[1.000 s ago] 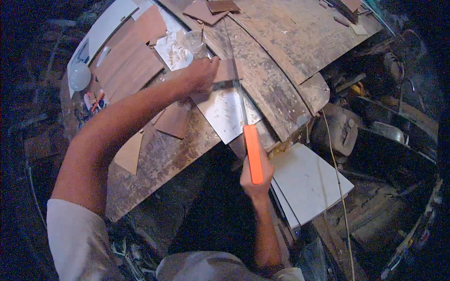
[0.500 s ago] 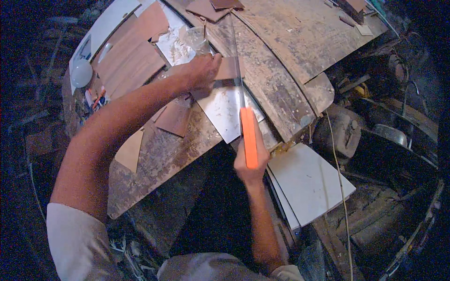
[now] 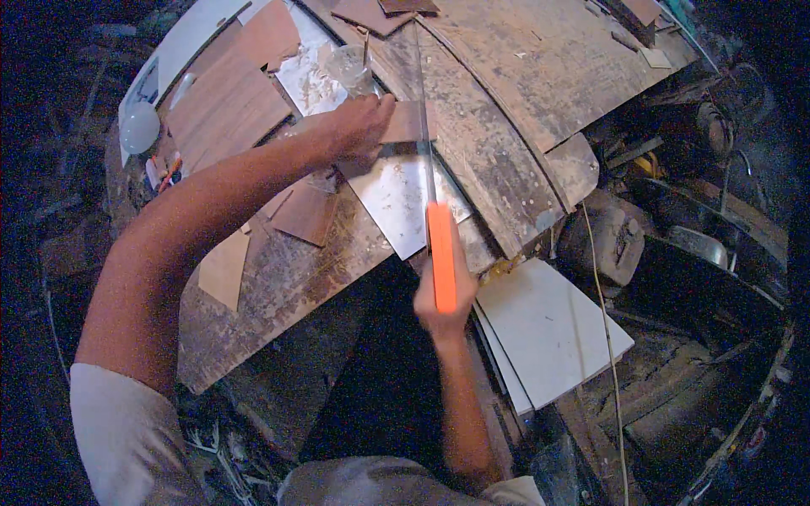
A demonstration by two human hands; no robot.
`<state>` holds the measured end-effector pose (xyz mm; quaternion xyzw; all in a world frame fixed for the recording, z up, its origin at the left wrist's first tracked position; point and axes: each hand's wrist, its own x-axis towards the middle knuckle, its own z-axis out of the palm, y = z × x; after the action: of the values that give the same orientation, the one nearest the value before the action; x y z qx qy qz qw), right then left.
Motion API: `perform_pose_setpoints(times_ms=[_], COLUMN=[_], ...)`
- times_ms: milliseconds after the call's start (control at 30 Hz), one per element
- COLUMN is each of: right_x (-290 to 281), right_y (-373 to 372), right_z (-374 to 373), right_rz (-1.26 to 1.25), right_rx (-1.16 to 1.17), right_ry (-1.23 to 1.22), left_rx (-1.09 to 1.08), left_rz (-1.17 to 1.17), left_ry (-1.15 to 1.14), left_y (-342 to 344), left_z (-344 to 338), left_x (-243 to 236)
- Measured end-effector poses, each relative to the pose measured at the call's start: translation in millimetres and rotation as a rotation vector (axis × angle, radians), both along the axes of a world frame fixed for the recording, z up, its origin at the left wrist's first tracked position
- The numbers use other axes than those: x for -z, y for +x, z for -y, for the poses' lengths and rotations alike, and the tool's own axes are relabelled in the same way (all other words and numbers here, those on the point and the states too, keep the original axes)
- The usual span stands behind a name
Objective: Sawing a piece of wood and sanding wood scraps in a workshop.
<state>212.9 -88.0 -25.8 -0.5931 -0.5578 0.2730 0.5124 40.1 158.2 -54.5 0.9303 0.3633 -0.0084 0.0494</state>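
Note:
My right hand [image 3: 440, 310] is closed round the orange handle [image 3: 441, 261] of a handsaw. The thin saw blade [image 3: 424, 143] points away from me and lies across a brown strip of board [image 3: 409, 122] near its right end. My left hand [image 3: 367, 125] is closed on that strip, left of the blade, with its fingers curled and partly hidden. Under the strip, a white sheet [image 3: 398, 207] speckled with sawdust lies on the worn wooden table. A clear plastic cup [image 3: 353, 69] with a brown stick in it stands just beyond my left hand.
Brown panels [image 3: 228, 114] and a white lamp-like dome [image 3: 140, 128] lie at the left. An offcut [image 3: 226, 270] sits by my left forearm. White boards [image 3: 548, 333] stick out below the table's right edge, with a cord [image 3: 601, 287] hanging past them. Clutter fills the right side.
The saw and my right hand have drawn slightly back toward me. My left hand stays on the strip. The whole view has shifted a little.

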Motion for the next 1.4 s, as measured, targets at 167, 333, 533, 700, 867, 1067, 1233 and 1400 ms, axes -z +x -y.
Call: perform_pose_setpoints(times_ms=[167,333,533,700,867,1067,1233,1400], right_x=[-16,0,-5,0,19,-3,2,-23], right_y=[7,6,0,8,5,1,6,6], right_z=[92,-3,75,41,-11,58,57,95], right_rz=[0.038,0.096,0.097,0.056,0.133,0.100,0.243,0.083], right_rx=[-0.015,0.004,0.025,-0.033,0.036,0.079,0.036,0.047], right_ry=[-0.296,-0.132,-0.072,-0.162,-0.015,-0.169,-0.139,-0.222], left_rx=[-0.035,0.024,0.003,0.003,0.023,0.043,-0.026,-0.071], left_rz=[-0.068,-0.003,-0.015,-0.062,-0.005,0.005,-0.048,-0.062], left_ry=[-0.087,-0.039,-0.017,-0.043,-0.022,-0.047,-0.083,-0.179], left_y=[1,9,-8,4,8,11,9,1], left_z=[3,-1,-6,-2,2,6,-9,-20], left_x=[-8,1,4,-6,-6,-4,-1,13])
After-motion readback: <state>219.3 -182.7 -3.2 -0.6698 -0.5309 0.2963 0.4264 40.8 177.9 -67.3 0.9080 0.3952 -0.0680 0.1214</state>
